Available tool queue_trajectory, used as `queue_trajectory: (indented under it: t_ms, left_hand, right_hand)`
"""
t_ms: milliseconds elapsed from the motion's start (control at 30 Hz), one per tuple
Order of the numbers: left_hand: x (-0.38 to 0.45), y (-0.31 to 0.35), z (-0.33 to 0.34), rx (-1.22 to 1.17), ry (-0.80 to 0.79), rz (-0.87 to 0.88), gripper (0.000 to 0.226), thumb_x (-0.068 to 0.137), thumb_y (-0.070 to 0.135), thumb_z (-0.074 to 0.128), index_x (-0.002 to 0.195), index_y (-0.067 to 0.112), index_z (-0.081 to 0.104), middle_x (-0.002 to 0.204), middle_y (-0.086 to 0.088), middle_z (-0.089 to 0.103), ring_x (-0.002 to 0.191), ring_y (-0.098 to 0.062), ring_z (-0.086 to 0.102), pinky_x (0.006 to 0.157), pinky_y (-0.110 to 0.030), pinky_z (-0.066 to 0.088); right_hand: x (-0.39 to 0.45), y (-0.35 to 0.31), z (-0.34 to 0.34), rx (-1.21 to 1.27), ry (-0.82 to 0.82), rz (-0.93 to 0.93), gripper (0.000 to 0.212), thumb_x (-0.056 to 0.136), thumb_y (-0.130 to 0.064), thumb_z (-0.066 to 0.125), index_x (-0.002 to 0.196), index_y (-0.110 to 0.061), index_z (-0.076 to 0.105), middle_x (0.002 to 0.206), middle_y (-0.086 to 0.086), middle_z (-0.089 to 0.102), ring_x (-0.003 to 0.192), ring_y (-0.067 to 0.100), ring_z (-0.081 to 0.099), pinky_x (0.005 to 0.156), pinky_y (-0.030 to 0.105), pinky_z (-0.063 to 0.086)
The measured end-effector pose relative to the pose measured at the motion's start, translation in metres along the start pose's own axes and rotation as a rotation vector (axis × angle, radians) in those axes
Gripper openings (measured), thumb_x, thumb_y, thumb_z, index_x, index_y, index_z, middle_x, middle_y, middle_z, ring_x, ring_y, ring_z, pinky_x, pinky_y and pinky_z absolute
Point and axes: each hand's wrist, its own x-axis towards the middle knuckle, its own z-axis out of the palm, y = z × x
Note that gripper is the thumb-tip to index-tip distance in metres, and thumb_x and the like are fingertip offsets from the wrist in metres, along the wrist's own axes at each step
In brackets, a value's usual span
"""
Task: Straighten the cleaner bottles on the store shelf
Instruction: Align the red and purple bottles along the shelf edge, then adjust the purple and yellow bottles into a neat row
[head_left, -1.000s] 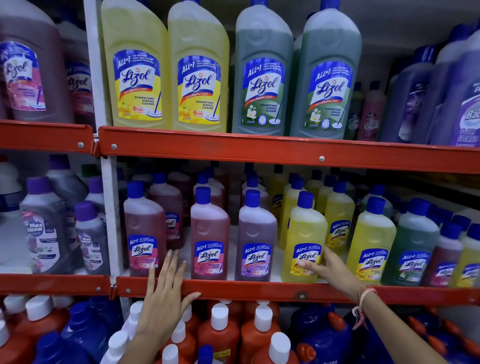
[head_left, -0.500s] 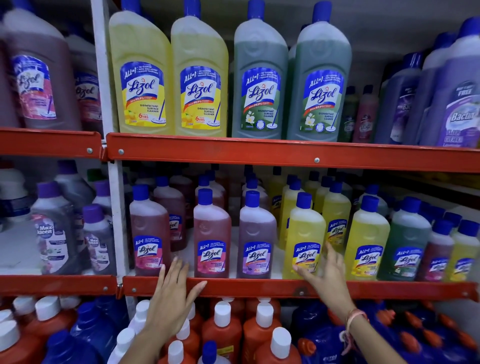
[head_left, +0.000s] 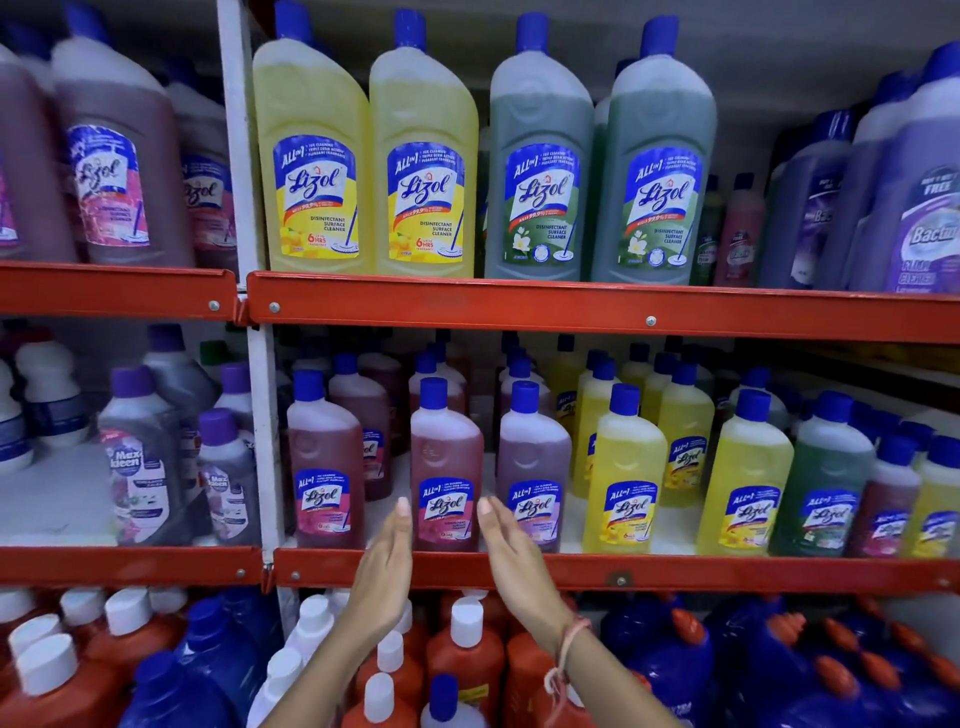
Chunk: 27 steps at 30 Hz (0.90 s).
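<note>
A row of small cleaner bottles stands along the front of the middle shelf. A pink bottle with a blue cap sits upright between another pink bottle and a purple one. My left hand and my right hand are raised flat, palms facing each other, on either side of the middle pink bottle's base. The fingertips are close to its label; I cannot tell whether they touch it. Neither hand holds anything. Yellow bottles stand further right.
Large yellow and green bottles fill the upper shelf behind a red rail. Orange bottles with white caps and blue jugs crowd the lowest shelf under my arms. A white upright post divides the shelving.
My right hand left the yellow bottle and moved left; my left hand moved right and up. Both now flank the middle pink bottle. The view has shifted closer and downward.
</note>
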Motion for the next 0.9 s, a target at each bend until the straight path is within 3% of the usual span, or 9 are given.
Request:
queue_trajectory:
  t_ms: [67, 167, 333, 433, 567, 700, 900]
  left_hand:
    - [-0.001, 0.002, 0.001, -0.011, -0.030, -0.019, 0.064, 0.090, 0.061, 0.016, 0.144, 0.032, 0.034, 0.145, -0.001, 0.047, 0.120, -0.006, 0.040, 0.101, -0.027, 0.029]
    - [-0.002, 0.006, 0.002, -0.024, -0.050, -0.019, 0.067, 0.088, 0.062, 0.017, 0.146, 0.031, 0.030, 0.147, -0.002, 0.045, 0.118, -0.004, 0.037, 0.097, -0.025, 0.030]
    - [-0.002, 0.002, -0.003, -0.007, -0.055, -0.004, 0.070, 0.085, 0.065, 0.017, 0.145, 0.032, 0.030, 0.139, 0.003, 0.048, 0.116, -0.004, 0.041, 0.094, -0.024, 0.032]
    - [-0.002, 0.001, -0.007, -0.007, -0.053, 0.003, 0.071, 0.083, 0.067, 0.017, 0.142, 0.033, 0.034, 0.130, 0.008, 0.052, 0.116, -0.007, 0.047, 0.094, -0.025, 0.033]
    - [-0.003, 0.003, -0.010, -0.011, -0.035, -0.017, 0.073, 0.081, 0.066, 0.017, 0.140, 0.028, 0.037, 0.123, 0.006, 0.052, 0.108, -0.008, 0.047, 0.093, -0.027, 0.034]
    - [-0.002, 0.002, -0.012, 0.015, -0.026, -0.027, 0.075, 0.081, 0.068, 0.016, 0.140, 0.027, 0.037, 0.128, -0.001, 0.056, 0.107, -0.011, 0.048, 0.094, -0.029, 0.036]
    - [0.000, -0.003, -0.014, 0.047, -0.022, -0.046, 0.078, 0.080, 0.072, 0.014, 0.142, 0.030, 0.036, 0.135, -0.002, 0.056, 0.126, -0.022, 0.050, 0.105, -0.037, 0.036]
  right_hand:
    - [0.006, -0.002, 0.008, -0.044, -0.015, 0.059, 0.071, 0.090, -0.064, 0.030, 0.147, -0.022, 0.033, 0.139, -0.014, 0.045, 0.137, 0.010, 0.037, 0.107, 0.020, 0.025]
    - [0.011, -0.002, 0.017, -0.114, -0.026, 0.073, 0.088, 0.079, -0.079, 0.022, 0.147, -0.023, 0.032, 0.138, -0.004, 0.055, 0.133, 0.018, 0.046, 0.111, 0.032, 0.032]
    - [0.005, -0.002, 0.016, -0.197, -0.061, 0.031, 0.061, 0.095, -0.056, 0.026, 0.148, -0.025, 0.026, 0.140, -0.003, 0.053, 0.128, 0.013, 0.048, 0.093, 0.018, 0.031]
    - [0.006, -0.006, 0.014, -0.239, -0.109, 0.030, 0.059, 0.097, -0.051, 0.025, 0.150, -0.024, 0.021, 0.145, -0.001, 0.048, 0.133, 0.015, 0.045, 0.092, 0.016, 0.029]
    - [0.014, -0.003, 0.017, -0.296, -0.132, 0.026, 0.067, 0.094, -0.059, 0.023, 0.151, -0.024, 0.020, 0.143, 0.000, 0.052, 0.130, 0.017, 0.049, 0.102, 0.026, 0.036]
    - [0.015, -0.006, 0.018, -0.265, -0.121, 0.048, 0.065, 0.095, -0.058, 0.027, 0.150, -0.024, 0.023, 0.140, 0.001, 0.053, 0.127, 0.015, 0.051, 0.091, 0.019, 0.036]
    - [0.010, -0.010, 0.017, -0.246, -0.087, 0.026, 0.063, 0.095, -0.056, 0.027, 0.148, -0.022, 0.028, 0.140, 0.000, 0.053, 0.126, 0.013, 0.050, 0.086, 0.015, 0.035]
